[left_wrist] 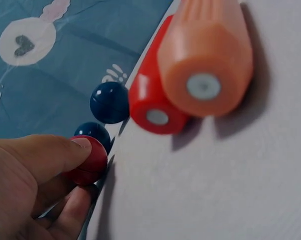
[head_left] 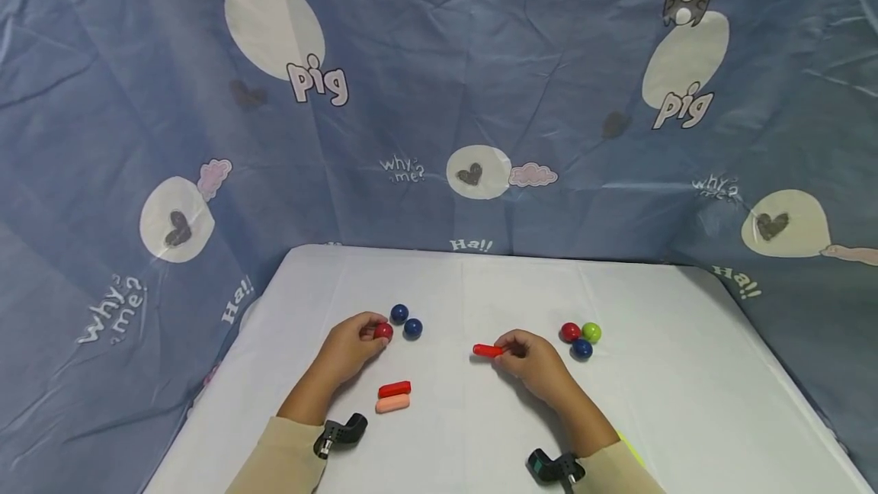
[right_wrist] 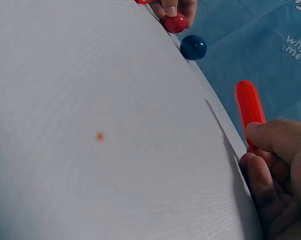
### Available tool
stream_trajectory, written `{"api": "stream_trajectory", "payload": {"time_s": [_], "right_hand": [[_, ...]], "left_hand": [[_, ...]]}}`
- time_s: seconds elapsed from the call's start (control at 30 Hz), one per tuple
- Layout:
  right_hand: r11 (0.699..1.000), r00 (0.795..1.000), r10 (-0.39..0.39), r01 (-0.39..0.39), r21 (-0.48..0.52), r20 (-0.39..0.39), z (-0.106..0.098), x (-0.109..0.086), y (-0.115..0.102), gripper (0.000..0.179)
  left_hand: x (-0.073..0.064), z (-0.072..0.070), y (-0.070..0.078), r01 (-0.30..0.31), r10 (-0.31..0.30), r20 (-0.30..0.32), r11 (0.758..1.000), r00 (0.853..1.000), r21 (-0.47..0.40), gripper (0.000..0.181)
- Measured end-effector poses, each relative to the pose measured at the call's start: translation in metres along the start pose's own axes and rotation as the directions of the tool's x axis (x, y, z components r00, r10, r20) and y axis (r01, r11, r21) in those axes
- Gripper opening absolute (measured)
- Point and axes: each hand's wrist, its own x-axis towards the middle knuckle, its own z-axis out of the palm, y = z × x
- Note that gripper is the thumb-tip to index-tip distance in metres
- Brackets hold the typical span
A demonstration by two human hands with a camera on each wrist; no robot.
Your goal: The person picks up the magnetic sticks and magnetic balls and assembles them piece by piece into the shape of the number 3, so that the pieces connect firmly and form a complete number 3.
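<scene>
My left hand pinches a red ball between thumb and fingers, at the left part of the white table. Two dark blue balls lie just beyond it. With thumb and fingertips, my right hand holds a red magnetic stick by one end, its other end pointing left; the right wrist view shows its rounded free tip. Nearer to me, a second red magnetic stick and a salmon one lie side by side, each with a round silvery disc in its end.
Right of my right hand, a red ball, a green ball and a blue ball sit clustered. Something yellow shows partly beside the right sleeve. A blue printed cloth hangs behind the white table.
</scene>
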Motion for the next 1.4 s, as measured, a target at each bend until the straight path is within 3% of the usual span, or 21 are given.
{"api": "stream_trajectory", "payload": {"time_s": [0.43, 0.67, 0.9, 1.4], "right_hand": [[1.000, 1.000, -0.017, 0.017, -0.018, 0.000, 0.001, -0.001, 0.001, 0.020], [1.000, 1.000, -0.026, 0.026, -0.012, -0.011, 0.001, -0.003, 0.001, 0.021], [0.999, 0.999, -0.032, 0.032, -0.006, -0.010, 0.001, -0.004, 0.000, 0.021], [0.999, 1.000, -0.030, 0.030, -0.035, -0.004, 0.000, -0.004, 0.003, 0.021]], "left_hand": [[-0.008, 0.015, 0.028, -0.010, 0.017, 0.108, 0.998, 0.994, -0.065, 0.030], [-0.012, 0.020, 0.036, -0.009, 0.017, 0.133, 0.998, 0.991, -0.061, 0.028], [-0.016, 0.029, 0.044, -0.051, 0.062, 0.194, 0.997, 0.979, -0.061, 0.030], [-0.009, 0.053, 0.069, -0.087, 0.108, 0.248, 0.992, 0.963, -0.091, 0.028]]}}
